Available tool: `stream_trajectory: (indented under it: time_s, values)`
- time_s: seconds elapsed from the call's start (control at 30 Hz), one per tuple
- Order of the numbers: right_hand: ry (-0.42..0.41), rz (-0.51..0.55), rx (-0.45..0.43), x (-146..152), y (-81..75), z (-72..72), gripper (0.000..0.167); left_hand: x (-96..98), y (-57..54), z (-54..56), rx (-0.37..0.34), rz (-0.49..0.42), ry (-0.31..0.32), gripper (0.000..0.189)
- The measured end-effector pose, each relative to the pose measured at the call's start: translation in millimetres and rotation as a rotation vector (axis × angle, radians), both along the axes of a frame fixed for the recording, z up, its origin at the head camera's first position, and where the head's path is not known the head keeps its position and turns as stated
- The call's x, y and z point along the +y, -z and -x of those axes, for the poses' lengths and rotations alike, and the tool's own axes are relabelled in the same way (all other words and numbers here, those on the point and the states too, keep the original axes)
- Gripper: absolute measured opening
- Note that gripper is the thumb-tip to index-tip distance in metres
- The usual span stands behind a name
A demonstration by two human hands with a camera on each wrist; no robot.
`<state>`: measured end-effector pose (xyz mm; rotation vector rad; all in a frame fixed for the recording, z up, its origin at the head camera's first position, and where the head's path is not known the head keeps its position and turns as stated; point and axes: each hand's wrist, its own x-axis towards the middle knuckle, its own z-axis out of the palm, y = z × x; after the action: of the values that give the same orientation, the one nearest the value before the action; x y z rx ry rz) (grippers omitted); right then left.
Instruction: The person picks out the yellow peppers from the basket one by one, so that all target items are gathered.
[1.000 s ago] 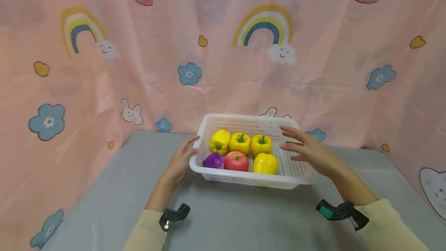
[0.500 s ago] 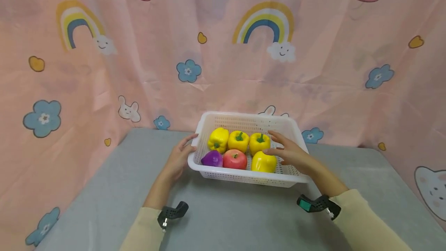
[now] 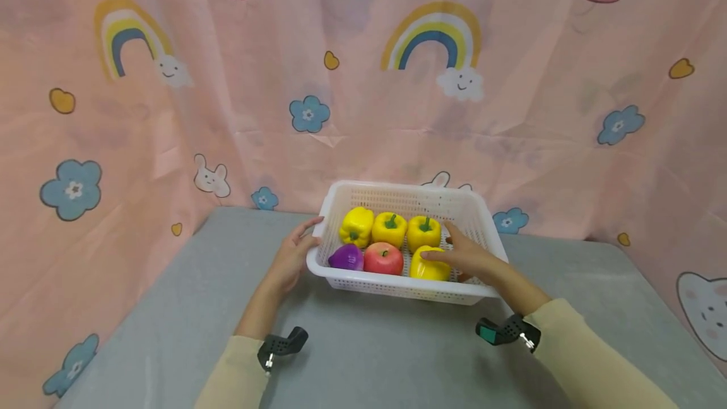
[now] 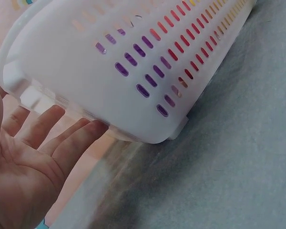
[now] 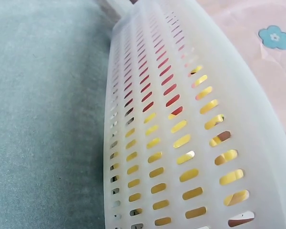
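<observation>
White plastic, slotted all over the sides: that's the basket, sitting on the grey surface, and both hands are at it! Left hand at the left end, and its wrist view gives what the head view can't: palm turned up, fingers loosely extended and apart, tips against the outer wall beneath the rim. Over on the other side, the right hand reaches inside, thumb laid across the near pepper, forefinger stretched out beyond it. Are those fingers clamped? Can't tell; the right wrist view has mostly wall in the way.

From the head, the whole line-up: three glossy yellow peppers behind, lobed, with green stems; in front a purple piece with a pointed tip, a round, shiny red apple, then that near pepper at the right. From the wrists, only colours through oblong slots: purple and red on the left, red running into yellow on the right. Close up, the surface is woven cloth, and the basket's corner smooth and rounded. Behind it all hangs a creased pink curtain.
</observation>
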<state>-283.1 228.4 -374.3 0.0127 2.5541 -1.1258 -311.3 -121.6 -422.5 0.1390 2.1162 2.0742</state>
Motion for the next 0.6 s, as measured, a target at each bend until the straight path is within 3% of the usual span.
stream_trajectory:
  time_s: [0.23, 0.6]
  values:
    - [-0.035, 0.007, 0.017, -0.9, 2.4, 0.8, 0.111, -1.2, -0.7, 0.0, -0.008, -0.002, -0.008, 0.051]
    - [-0.001, 0.033, 0.076, 0.1, -1.9, -2.2, 0.114, -0.5, -0.9, 0.2, -0.014, -0.001, -0.011, 0.051]
